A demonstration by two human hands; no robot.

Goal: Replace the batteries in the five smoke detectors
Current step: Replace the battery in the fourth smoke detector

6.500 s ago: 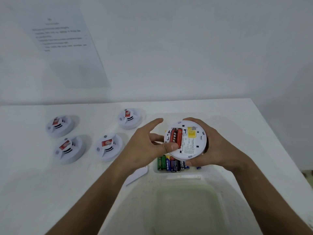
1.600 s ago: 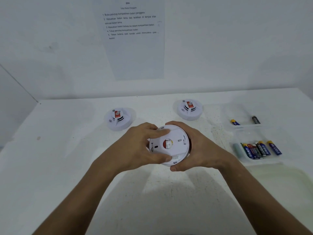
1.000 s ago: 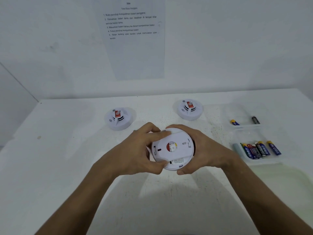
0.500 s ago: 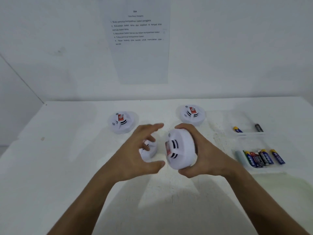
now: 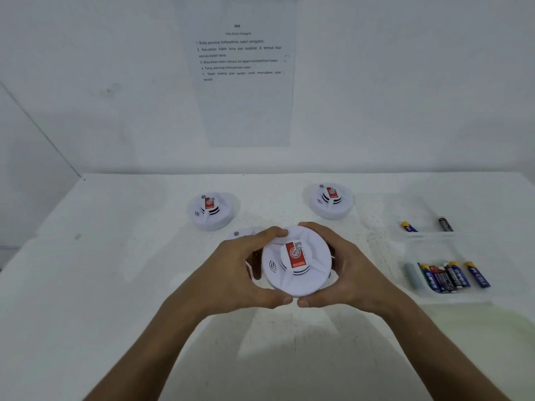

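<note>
I hold a round white smoke detector [image 5: 296, 263] face up above the white table [image 5: 115, 285], its red label on top. My left hand [image 5: 234, 273] grips its left rim and my right hand [image 5: 347, 270] grips its right rim, thumbs nearly meeting at the front. Another detector [image 5: 241, 233] lies mostly hidden behind my left hand. Two more detectors sit further back, one at the left [image 5: 210, 211] and one at the right [image 5: 331, 200].
At the right, a clear tray [image 5: 417, 287] holds several batteries [image 5: 451, 276]. A second clear tray [image 5: 376, 215] behind it holds two batteries [image 5: 427, 225]. A printed instruction sheet [image 5: 241, 70] hangs on the wall. A pale bin [image 5: 492, 342] sits at the lower right.
The detector in my hands was turned over from back side up to face up. My left hand let go for a moment and now grips the rim again.
</note>
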